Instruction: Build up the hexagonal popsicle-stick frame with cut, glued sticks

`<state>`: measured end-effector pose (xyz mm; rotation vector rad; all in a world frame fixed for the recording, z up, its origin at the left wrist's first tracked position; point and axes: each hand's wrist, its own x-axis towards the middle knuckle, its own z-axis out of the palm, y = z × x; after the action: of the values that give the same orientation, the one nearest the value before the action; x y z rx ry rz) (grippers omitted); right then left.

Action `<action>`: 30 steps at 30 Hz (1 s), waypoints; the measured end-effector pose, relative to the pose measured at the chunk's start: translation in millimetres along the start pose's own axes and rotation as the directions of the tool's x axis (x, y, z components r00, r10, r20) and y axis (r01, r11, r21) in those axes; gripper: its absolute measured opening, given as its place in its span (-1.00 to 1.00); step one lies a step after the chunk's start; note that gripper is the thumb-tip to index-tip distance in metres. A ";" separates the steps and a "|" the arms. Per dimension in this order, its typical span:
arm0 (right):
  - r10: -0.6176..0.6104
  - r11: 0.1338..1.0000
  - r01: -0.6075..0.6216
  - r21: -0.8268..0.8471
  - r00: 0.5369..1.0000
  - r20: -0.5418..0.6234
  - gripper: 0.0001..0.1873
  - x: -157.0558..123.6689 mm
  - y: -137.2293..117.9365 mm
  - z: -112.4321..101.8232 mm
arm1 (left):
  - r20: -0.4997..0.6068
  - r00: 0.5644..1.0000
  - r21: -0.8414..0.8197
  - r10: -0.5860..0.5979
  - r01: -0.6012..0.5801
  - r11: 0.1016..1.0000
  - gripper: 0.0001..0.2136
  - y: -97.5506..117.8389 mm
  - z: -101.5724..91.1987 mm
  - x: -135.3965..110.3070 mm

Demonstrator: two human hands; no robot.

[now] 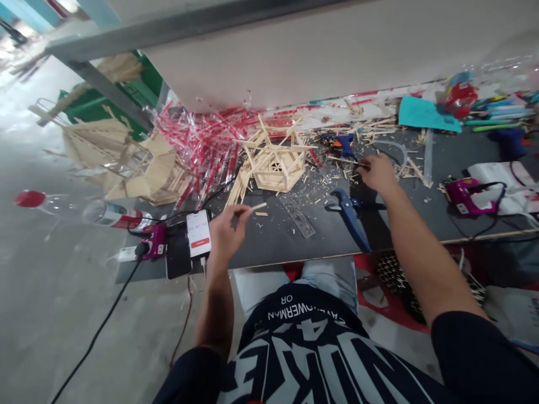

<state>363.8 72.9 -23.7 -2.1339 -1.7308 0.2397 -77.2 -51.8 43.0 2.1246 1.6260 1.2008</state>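
My left hand (228, 229) is closed in a pinch on a short wooden stick (258, 207), held over the near part of the dark table. Toward the right, my right hand (377, 174) grips a thin stick-like thing (343, 160), pale along its length and dark near my fingers; its kind is unclear. Between and beyond my hands stands a small hexagonal frame of wooden sticks (275, 163). Just in front of my right hand lies a blue-handled cutter (351, 219). A clear plastic ruler (297, 216) rests between my hands.
Red-and-clear plastic wrappers (202, 146) pile up at the back left, beside stacked wooden models (147, 163). A lit phone (199, 233) lies by my left wrist. A blue glue gun (343, 143) sits among wood scraps. Purple power adapters (470, 196) and cables lie at both sides.
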 end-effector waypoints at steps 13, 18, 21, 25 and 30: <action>0.110 0.990 -0.102 -0.097 0.991 0.079 -0.55 -54.4 -2.8 -64.3 | 0.135 0.967 -0.195 -0.217 0.241 0.951 -0.88 -23.5 46.4 -71.0; 0.103 0.976 -0.097 0.196 0.994 -0.021 -0.82 -126.5 -23.0 -54.9 | 0.101 0.974 -0.160 -0.201 0.216 0.963 -0.85 -23.9 55.1 -71.0; -0.051 0.847 0.046 0.530 0.999 -0.005 -0.65 -162.9 -66.6 -25.5 | 0.097 0.988 -0.092 -0.119 0.128 0.987 -0.80 -20.0 60.1 -68.4; -0.352 0.680 0.236 0.694 0.936 0.027 -0.77 -182.1 -131.3 26.1 | 0.126 0.991 -0.083 -0.054 0.065 0.994 -0.79 -14.9 64.7 -60.9; -0.468 0.634 0.284 0.720 0.881 0.064 -0.81 -170.2 -164.1 71.4 | 0.182 0.982 -0.235 -0.041 0.084 0.968 -0.85 -16.7 67.0 -47.7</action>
<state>150.9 -51.1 -42.0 -1.1889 -1.7811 0.9119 -44.9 -67.6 -32.8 1.9526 1.3838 1.0943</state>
